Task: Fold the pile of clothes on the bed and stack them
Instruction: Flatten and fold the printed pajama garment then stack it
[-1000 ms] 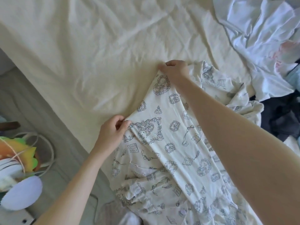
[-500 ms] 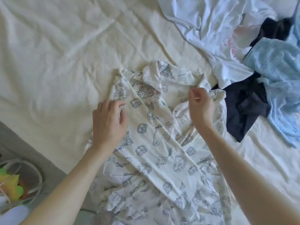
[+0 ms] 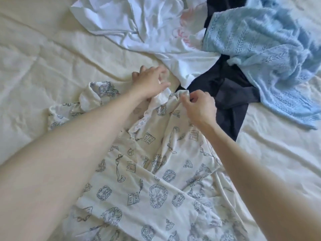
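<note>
Fingers (image 3: 186, 100) of the right hand (image 3: 199, 108) curl in and pinch the far edge of the printed garment (image 3: 156, 180), bunching a small fold of it right next to the dark navy garment (image 3: 225, 87). The left hand (image 3: 149, 82) reaches across beside it, with its fingers spread and relaxed over the upper edge of the same printed cloth. Its thumb side lies against a white turned-up bit of fabric, but whether the fingers actually grasp anything there cannot be told, since the hand is slightly blurred.

The printed garment is cream with blue-grey line drawings of books, frames and ribbons. It lies crumpled on the bed (image 3: 43, 75), running from the lower edge of the view up to the two hands, with a rumpled part sticking out on the left under the left forearm. Both bare forearms cross over it from the bottom corners.

Beyond the hands lies the pile of unfolded clothes. A white garment (image 3: 139, 28) with a faint pink print spreads across the top middle. The dark navy garment lies partly under it and trails down toward the right hand. A light blue knitted piece (image 3: 260, 49) lies over the navy one on the right. The bed sheet is pale cream and creased all over.
</note>
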Demonstrator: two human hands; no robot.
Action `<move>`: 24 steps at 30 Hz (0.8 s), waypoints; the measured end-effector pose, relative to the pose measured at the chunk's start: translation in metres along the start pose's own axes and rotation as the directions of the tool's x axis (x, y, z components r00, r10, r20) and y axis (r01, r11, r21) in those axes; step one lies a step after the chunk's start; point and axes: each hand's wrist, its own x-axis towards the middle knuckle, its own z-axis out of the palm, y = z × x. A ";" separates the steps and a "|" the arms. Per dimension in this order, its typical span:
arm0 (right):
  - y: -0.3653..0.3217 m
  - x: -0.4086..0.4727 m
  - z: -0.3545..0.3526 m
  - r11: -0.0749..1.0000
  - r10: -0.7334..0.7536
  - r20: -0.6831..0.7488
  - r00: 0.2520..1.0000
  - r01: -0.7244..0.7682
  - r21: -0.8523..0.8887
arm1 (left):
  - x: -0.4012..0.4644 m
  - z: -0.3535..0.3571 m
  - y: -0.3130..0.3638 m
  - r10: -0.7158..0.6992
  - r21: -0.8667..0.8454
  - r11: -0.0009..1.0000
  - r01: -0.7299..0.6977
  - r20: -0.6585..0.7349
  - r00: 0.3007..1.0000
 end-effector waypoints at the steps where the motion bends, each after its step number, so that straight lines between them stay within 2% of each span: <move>1: 0.002 0.000 -0.002 0.999 -0.029 0.040 0.999 0.028 0.041 | 0.004 0.002 -0.001 -0.017 -0.001 1.000 0.017 0.025 1.000; 5: 0.009 0.002 -0.016 0.962 -0.056 0.197 0.979 0.000 0.273 | 0.008 -0.002 -0.004 -0.042 -0.211 0.977 0.023 -0.087 0.995; 8: 0.019 0.008 -0.021 0.979 -0.062 0.263 0.963 0.007 0.203 | 0.012 -0.009 -0.005 -0.072 -0.302 0.953 0.022 -0.157 0.985; 12: 0.028 0.016 -0.021 0.960 0.028 0.168 0.985 -0.073 0.269 | 0.013 -0.006 -0.010 -0.128 -0.313 0.948 0.065 -0.186 0.974; 16: 0.027 0.020 -0.020 0.963 0.061 0.150 0.987 -0.097 0.251 | 0.012 -0.003 -0.009 -0.118 -0.317 0.947 0.044 -0.219 0.968; 19: 0.024 0.014 -0.022 0.943 0.083 0.119 0.989 -0.116 0.310 | 0.005 -0.005 -0.009 -0.109 -0.337 0.941 0.024 -0.234 0.966; 21: 0.025 0.001 -0.020 0.961 0.041 0.025 0.999 -0.046 0.273 | -0.011 -0.007 -0.011 -0.082 -0.282 0.959 -0.004 -0.292 0.953; 24: 0.033 -0.038 -0.013 0.981 -0.109 -0.144 0.984 0.130 0.145 | -0.065 0.002 -0.022 0.032 -0.057 0.997 -0.054 -0.336 0.941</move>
